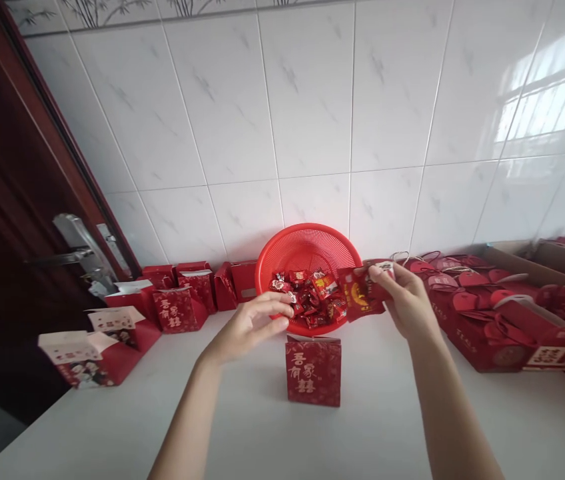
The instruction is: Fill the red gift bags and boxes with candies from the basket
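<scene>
My right hand (405, 293) is closed on a red snack packet (362, 293) with gold printing, held up at the right rim of the basket. A small pale-and-red piece shows by its thumb; what it is I cannot make out. My left hand (252, 327) has its fingers stretched out and the thumb apart, at the basket's front left. The red plastic basket (307, 233) leans against the wall, with wrapped candies (315, 297) in its lower part. Between my forearms a red gift box (314, 373) with pale lettering stands upright on the white table, touched by neither hand.
Several red boxes (177, 310) stand along the left, some with raised flaps (75, 347). At right lie many red boxes with ribbons (492, 333), beside a cardboard carton (517, 252). A tiled wall (312, 133) bounds the table's back; a dark door (22, 167) is at left.
</scene>
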The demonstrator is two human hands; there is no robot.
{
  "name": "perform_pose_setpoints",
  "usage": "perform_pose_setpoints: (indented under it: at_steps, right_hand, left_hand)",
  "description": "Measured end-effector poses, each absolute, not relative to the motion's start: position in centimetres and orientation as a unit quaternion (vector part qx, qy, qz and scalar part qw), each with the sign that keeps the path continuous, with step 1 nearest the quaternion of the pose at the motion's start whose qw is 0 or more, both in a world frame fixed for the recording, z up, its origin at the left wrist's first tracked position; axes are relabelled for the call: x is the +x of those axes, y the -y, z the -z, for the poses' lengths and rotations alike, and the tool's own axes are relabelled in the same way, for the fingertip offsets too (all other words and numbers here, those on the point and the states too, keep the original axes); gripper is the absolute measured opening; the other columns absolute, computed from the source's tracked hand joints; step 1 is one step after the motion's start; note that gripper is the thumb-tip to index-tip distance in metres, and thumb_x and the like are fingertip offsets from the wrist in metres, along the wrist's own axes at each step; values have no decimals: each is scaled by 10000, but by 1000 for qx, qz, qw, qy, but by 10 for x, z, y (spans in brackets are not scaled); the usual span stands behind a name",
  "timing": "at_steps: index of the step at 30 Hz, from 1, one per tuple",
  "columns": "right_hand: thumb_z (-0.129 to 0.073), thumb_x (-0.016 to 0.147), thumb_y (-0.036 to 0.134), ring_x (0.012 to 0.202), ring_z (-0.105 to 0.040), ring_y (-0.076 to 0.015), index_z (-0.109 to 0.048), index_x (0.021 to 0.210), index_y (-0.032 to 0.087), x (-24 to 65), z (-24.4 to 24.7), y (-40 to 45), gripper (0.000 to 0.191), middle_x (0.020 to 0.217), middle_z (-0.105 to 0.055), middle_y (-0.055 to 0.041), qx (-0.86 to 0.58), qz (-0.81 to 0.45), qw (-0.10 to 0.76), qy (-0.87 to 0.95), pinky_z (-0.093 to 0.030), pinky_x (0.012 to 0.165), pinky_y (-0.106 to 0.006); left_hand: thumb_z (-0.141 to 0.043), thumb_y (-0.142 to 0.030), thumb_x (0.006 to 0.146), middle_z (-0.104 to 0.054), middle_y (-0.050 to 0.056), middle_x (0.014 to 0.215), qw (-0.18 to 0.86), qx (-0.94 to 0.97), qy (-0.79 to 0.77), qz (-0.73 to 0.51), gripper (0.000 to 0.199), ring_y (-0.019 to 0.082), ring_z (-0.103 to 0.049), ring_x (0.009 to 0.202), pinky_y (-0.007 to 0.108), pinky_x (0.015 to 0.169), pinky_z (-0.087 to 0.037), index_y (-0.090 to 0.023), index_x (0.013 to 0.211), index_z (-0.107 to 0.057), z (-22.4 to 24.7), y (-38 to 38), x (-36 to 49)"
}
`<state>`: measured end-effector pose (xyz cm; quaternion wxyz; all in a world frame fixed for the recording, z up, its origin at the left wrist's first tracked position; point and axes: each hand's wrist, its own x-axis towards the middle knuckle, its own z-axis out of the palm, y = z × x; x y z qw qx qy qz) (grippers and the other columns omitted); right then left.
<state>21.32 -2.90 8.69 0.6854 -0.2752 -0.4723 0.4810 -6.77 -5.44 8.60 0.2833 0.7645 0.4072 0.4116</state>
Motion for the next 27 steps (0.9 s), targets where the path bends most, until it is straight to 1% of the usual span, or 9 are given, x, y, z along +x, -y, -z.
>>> perform_pose_setpoints:
  at_steps: [2,4,8,11,14,17,20,24,27]
  right_hand:
    - [-868,652,441,680,-642,-170,-741,811,176,220,-90,31,334,733,-703,-35,-286,-449,714,455,-530,626,-276]
    - [-865,656,435,692,-647,-177,-742,806,182,224,-92,32,319,726,-699,-34,-292,-427,729,449,-537,640,-288]
    - [-859,659,446,693,-649,-183,-747,813,185,222,-94,35,324,731,-698,-36,-292,-424,727,455,-537,620,-288]
    - [-847,674,459,691,-652,-187,-744,828,182,218,-93,35,333,759,-706,-45,-292,-441,704,474,-529,596,-285]
    - [-837,693,457,673,-643,-179,-734,821,183,212,-90,34,320,736,-694,-34,-291,-452,686,490,-520,590,-280]
    - [-813,728,462,685,-636,-173,-733,843,180,204,-89,36,316,752,-693,-34,-283,-446,665,529,-522,606,-278]
    - [-781,761,486,684,-620,-167,-719,839,167,195,-89,39,334,751,-677,-36,-282,-427,627,588,-518,608,-271]
    - [-746,779,539,667,-610,-167,-700,866,160,185,-86,39,392,733,-662,-35,-273,-410,583,647,-514,586,-268]
    - [-717,801,560,663,-611,-170,-697,889,159,181,-81,37,411,751,-669,-43,-273,-388,576,666,-510,570,-268]
  left_hand:
    - [-763,-395,756,-696,60,1250,277,801,-411,-336,149,278,-647,1176,370,978,-533,-302,863,-811,-86,57,-75]
    - [-774,-387,748,-667,48,1312,279,820,-418,-275,131,276,-646,1185,351,955,-542,-320,854,-814,-83,58,-76]
    - [-721,-400,803,-621,48,1381,294,823,-436,-213,164,274,-617,1231,320,937,-539,-323,917,-811,-74,54,-67]
    - [-666,-382,850,-686,59,1275,323,817,-427,-216,232,245,-671,1127,306,914,-542,-306,1031,-789,-67,49,-57]
    - [-610,-382,888,-744,50,1147,346,802,-420,-247,285,228,-696,1036,310,907,-545,-285,1107,-764,-59,42,-50]
    - [-600,-400,887,-761,39,1114,355,779,-430,-287,295,254,-688,1061,343,945,-534,-265,1085,-772,-51,37,-46]
    - [-615,-418,867,-774,42,1061,358,766,-440,-302,287,269,-693,1035,357,938,-535,-240,1012,-788,-45,34,-42]
    - [-664,-423,829,-769,55,1039,363,759,-449,-303,284,269,-684,1020,346,932,-519,-207,968,-785,-46,35,-39]
    - [-702,-423,796,-759,36,1025,353,759,-466,-286,264,256,-671,1006,331,914,-502,-210,936,-772,-50,39,-37]
